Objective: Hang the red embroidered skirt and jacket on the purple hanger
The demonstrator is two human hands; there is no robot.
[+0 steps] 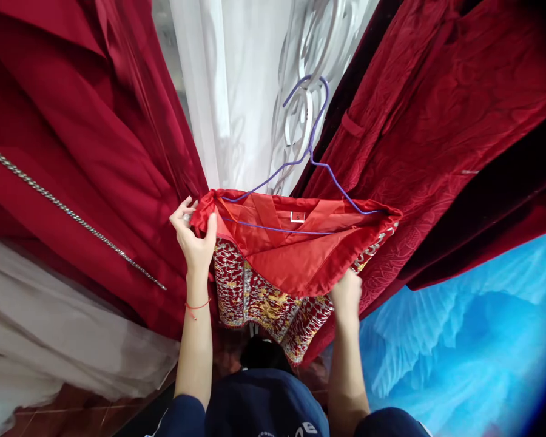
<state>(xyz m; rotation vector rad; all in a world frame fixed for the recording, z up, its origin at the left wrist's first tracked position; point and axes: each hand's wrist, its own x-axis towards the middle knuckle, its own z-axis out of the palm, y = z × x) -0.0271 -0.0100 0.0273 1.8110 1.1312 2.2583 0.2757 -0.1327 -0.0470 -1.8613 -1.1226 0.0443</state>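
Note:
A red garment with silver and gold embroidery outside and a shiny red lining hangs in front of me on a purple wire hanger. Its top edge gapes toward me, showing a small white-edged size label inside. My left hand pinches the bunched red edge at the garment's left upper corner between thumb and fingers. Lower and to the right, my right hand is closed on the front edge; its fingertips are mostly hidden by cloth. The hanger's hook is near a white scrolled frame.
Dark red gowns hang at the left, one with a silver chain-like trim. A textured red dress hangs at the right. Blue ruffled fabric lies lower right, pale cloth lower left. White scrollwork stands behind.

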